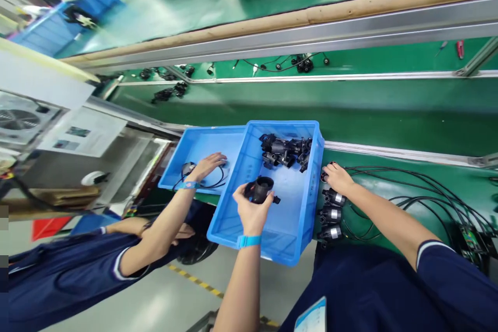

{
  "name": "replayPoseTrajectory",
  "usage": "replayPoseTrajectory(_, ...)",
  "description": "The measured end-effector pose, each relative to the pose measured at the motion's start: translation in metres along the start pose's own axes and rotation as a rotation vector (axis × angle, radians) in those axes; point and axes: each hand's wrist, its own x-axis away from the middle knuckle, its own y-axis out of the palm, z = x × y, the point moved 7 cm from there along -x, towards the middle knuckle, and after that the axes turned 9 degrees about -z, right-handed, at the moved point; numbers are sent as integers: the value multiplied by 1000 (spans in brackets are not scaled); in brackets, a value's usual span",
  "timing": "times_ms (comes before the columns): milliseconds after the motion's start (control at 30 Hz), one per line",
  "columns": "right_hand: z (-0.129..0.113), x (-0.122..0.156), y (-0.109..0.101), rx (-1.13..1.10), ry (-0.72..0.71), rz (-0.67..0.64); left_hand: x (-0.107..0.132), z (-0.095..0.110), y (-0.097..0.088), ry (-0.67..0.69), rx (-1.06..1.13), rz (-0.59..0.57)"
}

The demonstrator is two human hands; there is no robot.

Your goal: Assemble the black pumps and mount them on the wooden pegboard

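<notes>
Three black parts with white labels (330, 215) lie in a row on the green desk (474, 187), just beside the right wall of the blue bin (286, 224), each with its long axis roughly across, toward that wall. The row runs toward my body; my right hand (337, 178) is at its far end and is the nearer one, with the labelled parts on my side of it. Its fingers curl onto a dark piece (323, 177) there, but I can't tell whether they have hold of it. My left hand (252, 213) is over the bin, fingers closed around a black fitting (260, 192), its round mouth facing up. The bin's right wall stands between my hands. A pile of black pieces (286, 148) sits at the bin's far end, beyond the fitting and to its right. A co-worker's hand (209, 166) is over the next bin (206, 142).
</notes>
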Motion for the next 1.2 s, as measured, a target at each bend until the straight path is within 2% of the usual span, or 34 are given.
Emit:
replayPoseTrajectory(100,-2,12,-17,-68,88,81,27,26,-13,10,199,103)
replayPoseTrajectory(167,-7,39,-46,-175,128,224,45,44,-11,-8,256,115)
replayPoseTrajectory(200,-10,58,-68,-272,128,342,54,54,-6,-18,282,96)
replayPoseTrajectory(267,-20,100,-117,-463,70,578,70,75,12,-22,371,15)
replayPoseTrajectory(300,-25,120,-140,-517,58,640,78,86,24,-12,426,-31)
replayPoseTrajectory(400,-40,168,-197,-469,70,703,96,120,60,82,533,-139)
replayPoseTrajectory(500,-55,195,-224,-359,51,684,109,148,83,234,549,-172)
replayPoseTrajectory(600,-69,202,-226,-297,-21,637,117,168,89,383,559,-167)
replayPoseTrajectory(800,-72,193,-206,-246,-78,497,128,189,81,550,564,-173)
replayPoseTrajectory(967,-70,199,-199,-232,-7,592,135,196,77,578,531,-144)
replayPoseTrajectory(1133,-73,199,-188,-183,-7,544,141,193,88,538,590,-156)
replayPoseTrajectory(1200,-75,200,-188,-131,-12,567,145,196,93,531,631,-151)
